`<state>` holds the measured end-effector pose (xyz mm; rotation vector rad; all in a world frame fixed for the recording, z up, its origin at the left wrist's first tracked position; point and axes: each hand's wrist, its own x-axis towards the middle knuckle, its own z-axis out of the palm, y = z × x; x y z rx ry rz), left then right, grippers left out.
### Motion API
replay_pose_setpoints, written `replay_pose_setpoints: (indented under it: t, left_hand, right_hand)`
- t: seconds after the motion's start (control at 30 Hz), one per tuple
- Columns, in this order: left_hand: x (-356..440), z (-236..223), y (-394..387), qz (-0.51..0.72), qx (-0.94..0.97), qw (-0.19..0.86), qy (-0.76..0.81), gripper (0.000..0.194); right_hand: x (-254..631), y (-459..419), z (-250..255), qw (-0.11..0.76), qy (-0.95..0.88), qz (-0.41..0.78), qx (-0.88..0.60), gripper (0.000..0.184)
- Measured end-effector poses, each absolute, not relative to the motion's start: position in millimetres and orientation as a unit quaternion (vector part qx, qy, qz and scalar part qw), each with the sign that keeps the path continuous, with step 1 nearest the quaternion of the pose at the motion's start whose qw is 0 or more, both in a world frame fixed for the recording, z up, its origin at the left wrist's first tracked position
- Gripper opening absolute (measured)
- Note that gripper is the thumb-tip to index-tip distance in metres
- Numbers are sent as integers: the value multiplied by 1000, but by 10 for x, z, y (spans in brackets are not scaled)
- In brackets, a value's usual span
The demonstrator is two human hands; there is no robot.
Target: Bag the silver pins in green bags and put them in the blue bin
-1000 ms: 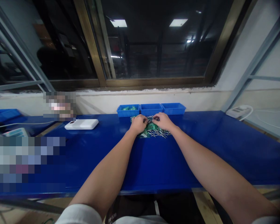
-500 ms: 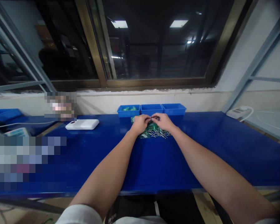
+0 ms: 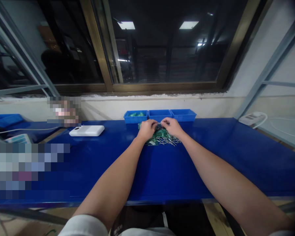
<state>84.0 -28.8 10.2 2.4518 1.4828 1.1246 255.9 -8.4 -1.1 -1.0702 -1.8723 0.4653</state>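
Over a small pile at the middle of the blue table, my left hand and my right hand face each other, fingertips pinched. Between them shows a thin, shiny sliver, too small to name. Beneath my hands lie green plastic packets, partly hidden by my fingers. Several thin metal rods, like long screws or nails, are scattered on the near side of the pile.
Behind the pile stand three blue bins: the left bin with green packets in it, the middle bin and the right bin. A white power bank-like device lies to the left. A white power strip sits far right.
My fingertips have moved slightly apart, my right hand a little up and to the right. The pile and bins look the same.
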Motion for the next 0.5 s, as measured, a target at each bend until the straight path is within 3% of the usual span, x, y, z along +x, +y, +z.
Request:
replay_pose_setpoints:
  t: [0.33,0.5]
  left_hand:
    - [844,99,-290,392,781,81,480,20]
    - [836,82,-253,428,740,106,508,25]
  right_hand:
    - [2593,-110,53,526,-687,327,-380,28]
    - [2639,-89,55,573,-645,285,-418,25]
